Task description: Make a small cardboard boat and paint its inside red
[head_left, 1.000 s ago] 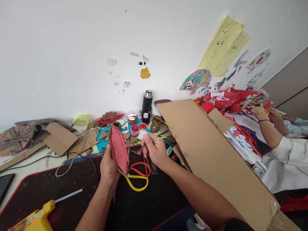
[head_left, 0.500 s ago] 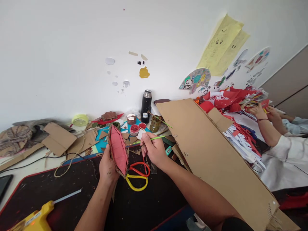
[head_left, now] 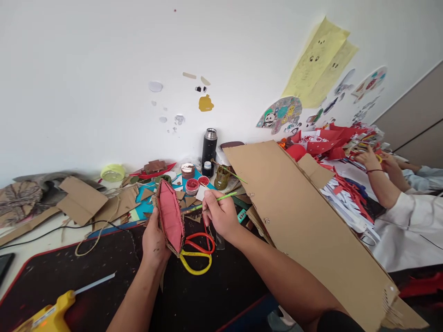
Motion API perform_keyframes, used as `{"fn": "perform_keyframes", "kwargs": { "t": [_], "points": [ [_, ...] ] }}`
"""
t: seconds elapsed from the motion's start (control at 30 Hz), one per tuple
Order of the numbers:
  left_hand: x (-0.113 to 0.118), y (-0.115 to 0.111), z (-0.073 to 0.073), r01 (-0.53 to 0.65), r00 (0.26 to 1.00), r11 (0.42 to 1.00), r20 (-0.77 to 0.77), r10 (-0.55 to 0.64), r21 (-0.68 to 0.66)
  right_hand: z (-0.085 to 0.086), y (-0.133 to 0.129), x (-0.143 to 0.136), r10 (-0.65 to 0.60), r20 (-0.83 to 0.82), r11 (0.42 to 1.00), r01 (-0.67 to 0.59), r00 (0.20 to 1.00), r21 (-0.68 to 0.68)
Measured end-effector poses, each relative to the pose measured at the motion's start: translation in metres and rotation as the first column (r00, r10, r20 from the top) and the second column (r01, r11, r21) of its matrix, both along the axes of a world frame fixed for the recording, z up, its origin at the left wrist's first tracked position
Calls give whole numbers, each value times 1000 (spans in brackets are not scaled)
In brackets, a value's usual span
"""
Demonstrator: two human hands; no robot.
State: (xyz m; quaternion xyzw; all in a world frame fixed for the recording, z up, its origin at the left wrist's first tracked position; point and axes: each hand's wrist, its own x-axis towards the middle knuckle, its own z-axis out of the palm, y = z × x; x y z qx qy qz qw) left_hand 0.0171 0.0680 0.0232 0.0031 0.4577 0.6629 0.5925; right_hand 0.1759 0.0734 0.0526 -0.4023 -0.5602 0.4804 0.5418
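Note:
My left hand [head_left: 154,237] is closed around the side of a small boat-shaped cardboard piece [head_left: 170,216], its inside painted pinkish red and its rim brown. In my right hand [head_left: 220,214] a green-handled paintbrush [head_left: 226,196] is pinched between thumb and fingers, its tip close to the cardboard boat's right edge; whether they touch I cannot tell. Below the hands lie scissors [head_left: 197,263] with one red and one yellow handle loop. Open pots of red paint [head_left: 192,186] stand just behind, along with a jar of murky liquid [head_left: 221,179] holding another brush.
A large cardboard sheet [head_left: 304,216] leans across the right side. A yellow glue gun [head_left: 51,316] lies at lower left, near a cord and cardboard scraps [head_left: 83,198]. Behind the pots stands a black flask [head_left: 209,147]. Another person's hands [head_left: 372,161] work at far right.
The brush in my right hand has tilted slightly, more of its shaft now showing toward the boat. The view has shifted a little; my left hand keeps its hold.

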Motion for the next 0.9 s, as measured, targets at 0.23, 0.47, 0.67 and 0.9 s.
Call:
{"fn": "perform_keyframes", "kwargs": {
  "t": [0.23, 0.47, 0.67, 0.9],
  "points": [
    [0, 0, -1, 7, 1000, 1000, -27, -7, -15, 7, 5, -3, -40, 24, 999, 39, 999, 21],
    [0, 0, 2, -26, 999, 999, -30, 25, -29, 3, 2, -2, -16, -5, 1000, 16, 1000, 15],
    [0, 0, 2, 9, 1000, 1000, -9, -10, -4, 0, 1, -2, -22, -30, 1000, 22, 999, 10],
    [-3, 2, -3, -42, 999, 998, -3, 42, -45, -6, -9, -4, 5, -3, 999, -5, 1000, -47]
  ]
}}
